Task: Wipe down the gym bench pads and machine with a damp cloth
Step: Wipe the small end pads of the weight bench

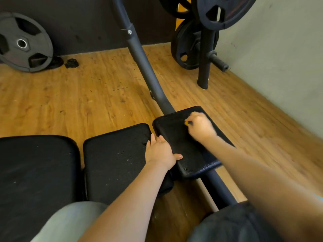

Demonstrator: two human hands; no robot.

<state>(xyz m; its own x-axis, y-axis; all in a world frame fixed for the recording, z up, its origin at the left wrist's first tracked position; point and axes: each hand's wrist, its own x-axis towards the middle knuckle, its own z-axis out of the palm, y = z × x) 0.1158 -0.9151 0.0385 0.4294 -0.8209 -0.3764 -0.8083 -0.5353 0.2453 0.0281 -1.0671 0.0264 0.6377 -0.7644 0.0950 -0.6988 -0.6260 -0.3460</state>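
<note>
We see our left hand (161, 152) laid on the near left edge of the small, tilted black textured bench pad (181, 142); its fingers are straight and run along that edge, and the thumb presses flat onto the pad's top face. Our right hand (201, 126) is on the far right part of the same pad, blurred, with its fingers curled down around a small yellow scrap of cloth (186, 122), of which only a tip shows at the knuckles. We cannot tell how much cloth lies under the hand.

This pad sits on a dark grey, curved metal tube of the machine (139, 60), which runs from its far edge up toward the wall and comes out again below its near edge. Just beside the pad's left edge lies a second black cushioned pad (115, 159), and left of that, across a narrow gap, a larger black pad (35, 180).

Everything stands on a wood-pattern plank floor (70, 95). A black weight plate with a steel hub (21, 42) leans against the dark wall at the floor's far left edge. Near the far right corner, a black upright post (206, 56) carries more black plates (225, 11).
</note>
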